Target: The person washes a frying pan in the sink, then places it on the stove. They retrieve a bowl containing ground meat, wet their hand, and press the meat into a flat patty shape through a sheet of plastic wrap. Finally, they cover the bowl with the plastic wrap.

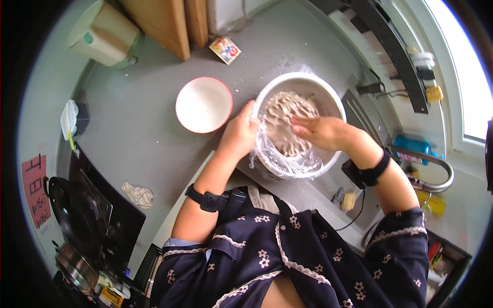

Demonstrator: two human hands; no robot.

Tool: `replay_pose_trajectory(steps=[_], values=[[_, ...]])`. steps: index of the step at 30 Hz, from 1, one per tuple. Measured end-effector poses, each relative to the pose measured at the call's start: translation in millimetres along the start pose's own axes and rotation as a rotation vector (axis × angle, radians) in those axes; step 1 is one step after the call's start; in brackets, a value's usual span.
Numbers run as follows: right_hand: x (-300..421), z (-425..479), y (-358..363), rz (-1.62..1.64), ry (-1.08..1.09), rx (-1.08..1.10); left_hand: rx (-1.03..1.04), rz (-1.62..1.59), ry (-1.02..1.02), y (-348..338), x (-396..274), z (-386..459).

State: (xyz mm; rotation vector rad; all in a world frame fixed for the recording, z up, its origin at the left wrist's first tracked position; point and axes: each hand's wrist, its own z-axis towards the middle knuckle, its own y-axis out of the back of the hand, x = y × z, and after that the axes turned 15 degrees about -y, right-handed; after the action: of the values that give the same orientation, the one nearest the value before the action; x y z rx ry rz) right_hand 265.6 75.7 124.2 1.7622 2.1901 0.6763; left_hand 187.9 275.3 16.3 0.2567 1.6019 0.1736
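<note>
My left hand (240, 133) grips the left rim of a large round metal bowl (339, 104), its thumb on the edge. Inside lies a mass of greyish-brown dough or paste (287, 109) with a bumpy, dimpled surface. My right hand (321, 133) is held flat over the bowl, its fingertips at the middle of the mass; whether they press into it I cannot tell. Clear plastic wrap (285, 164) is crumpled along the near and left inside wall and hangs over the rim. A white bowl with a red rim (204, 105) stands left of my left hand.
A small printed packet (225, 50) lies by wooden boards (165, 23) at the back. A lidded bin (106, 36) stands at back left. A crumpled cloth (138, 195) lies near the stove with a black wok (71, 215). At right are a sink and its curved faucet (446, 173).
</note>
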Motion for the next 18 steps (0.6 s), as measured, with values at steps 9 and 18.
replay_pose_trajectory(steps=[9,18], values=[[172,109,-3,-0.333,0.441,-0.336,0.033,0.259,-0.347,-16,36,-10],[159,91,28,0.038,0.487,-0.113,-0.035,0.082,-0.418,-4,35,-3]])
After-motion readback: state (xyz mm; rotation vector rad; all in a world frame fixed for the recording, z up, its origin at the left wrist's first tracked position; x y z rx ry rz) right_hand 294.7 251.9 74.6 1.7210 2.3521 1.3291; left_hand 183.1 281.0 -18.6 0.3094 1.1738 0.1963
